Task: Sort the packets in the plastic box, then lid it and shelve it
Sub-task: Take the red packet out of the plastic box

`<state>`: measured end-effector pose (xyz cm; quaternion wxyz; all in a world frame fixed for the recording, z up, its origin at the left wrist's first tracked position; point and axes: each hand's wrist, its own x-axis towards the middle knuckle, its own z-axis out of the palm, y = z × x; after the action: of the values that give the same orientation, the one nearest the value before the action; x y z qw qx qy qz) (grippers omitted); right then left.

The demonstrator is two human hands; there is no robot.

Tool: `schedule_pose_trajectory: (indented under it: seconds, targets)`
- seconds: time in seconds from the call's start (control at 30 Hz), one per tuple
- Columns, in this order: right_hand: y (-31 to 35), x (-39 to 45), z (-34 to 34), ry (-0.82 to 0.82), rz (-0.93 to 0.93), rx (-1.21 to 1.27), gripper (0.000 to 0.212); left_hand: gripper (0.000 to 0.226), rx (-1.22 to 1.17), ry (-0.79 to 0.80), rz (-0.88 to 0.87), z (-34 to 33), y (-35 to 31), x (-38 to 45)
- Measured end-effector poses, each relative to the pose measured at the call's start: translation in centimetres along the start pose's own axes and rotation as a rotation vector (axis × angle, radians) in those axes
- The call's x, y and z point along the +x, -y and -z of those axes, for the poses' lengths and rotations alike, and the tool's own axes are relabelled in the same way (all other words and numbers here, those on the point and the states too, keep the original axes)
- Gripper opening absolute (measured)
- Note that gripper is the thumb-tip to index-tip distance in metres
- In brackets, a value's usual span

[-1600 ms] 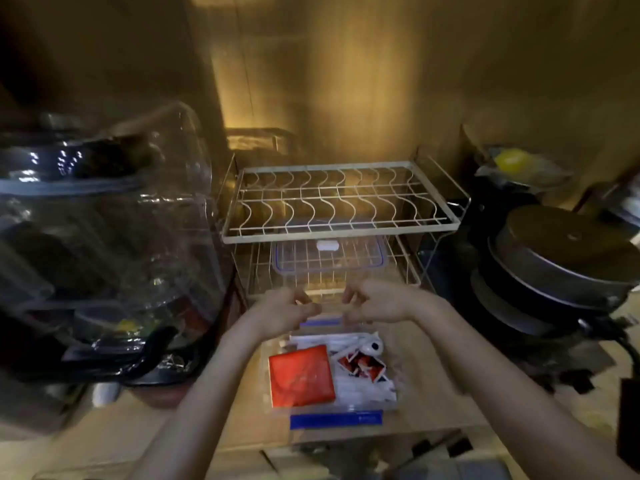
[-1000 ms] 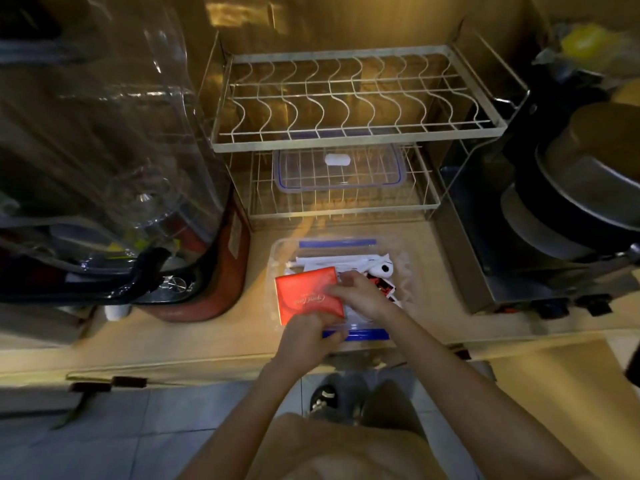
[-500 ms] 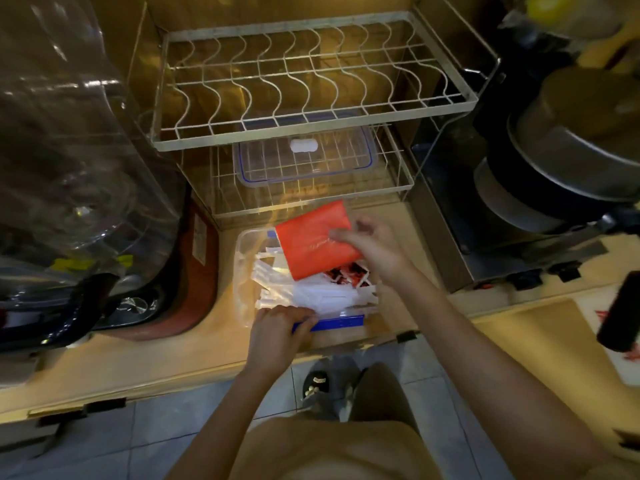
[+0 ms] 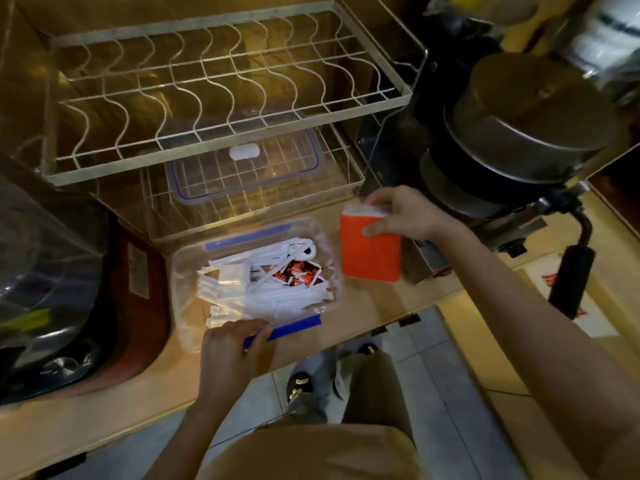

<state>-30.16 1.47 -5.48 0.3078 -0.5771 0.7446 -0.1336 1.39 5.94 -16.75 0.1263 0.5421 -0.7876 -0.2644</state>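
Your right hand (image 4: 398, 216) grips the red packet (image 4: 370, 249) by its top edge, thumb across the front, fingers curled over the white end. Half a second ago that packet was above the box (image 4: 183, 306); now it is right of the box, outside its wall, low over the desk (image 4: 363, 313) or touching it; you cannot tell which from here. Your left hand (image 4: 233, 351) has stayed at the box's near edge, fingers curled over the rim beside the blue clip (image 4: 287, 329), steadying it.

Inside the box lie white sachets (image 4: 249, 296) in a loose heap toward the left, with small red-and-black packets (image 4: 298, 273) toward the right wall and a white roll (image 4: 306, 251) at the far side. The box has no lid on. The lid (image 4: 242, 168) rests behind the box, on the lower tier of the wire rack (image 4: 228, 95).

With the big packet out, the small ones are exposed, so the sorting looks to be only starting. The heap still needs grouping, and lidding and shelving come later. Set the red packet down flat, clear of the desk's edge right of the box.
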Motion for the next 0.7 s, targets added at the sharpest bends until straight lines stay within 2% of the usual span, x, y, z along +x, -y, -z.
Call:
schedule_pose_trajectory:
  seconds: [0.13,0.2,0.27,0.37,0.53,0.6,0.7]
  targets:
    - [-2.0,2.4,-2.5,0.286,-0.106,-0.063,0.047,0.058,-0.003,0.056,-0.003,1.2,-1.7,0.7]
    - [-2.8,3.5,-3.7,0.336,-0.143,-0.033,0.041,0.064,0.035,0.139,-0.054,1.4,-2.4,1.7]
    - [-3.2,4.5,-4.8,0.329,-0.155,-0.003,0.034,0.061,0.053,0.247,-0.089,1.0,-2.9,2.8]
    - [-3.8,5.2,-6.5,0.246,-0.162,0.046,0.027,0.037,0.034,0.384,-0.109,0.0,-3.8,3.9]
    - [-4.3,6.0,-8.1,0.030,-0.197,0.125,0.020,0.033,0.128,0.382,-0.101,-1.4,-4.1,4.2]
    - [-3.6,6.0,-7.9,-0.065,-0.133,0.102,0.019,0.036,0.164,0.381,-0.091,-1.5,-3.9,4.2]
    - [-1.1,4.9,-7.5,-0.232,0.064,0.070,0.024,0.036,0.169,0.374,-0.095,-1.6,-4.1,4.1]
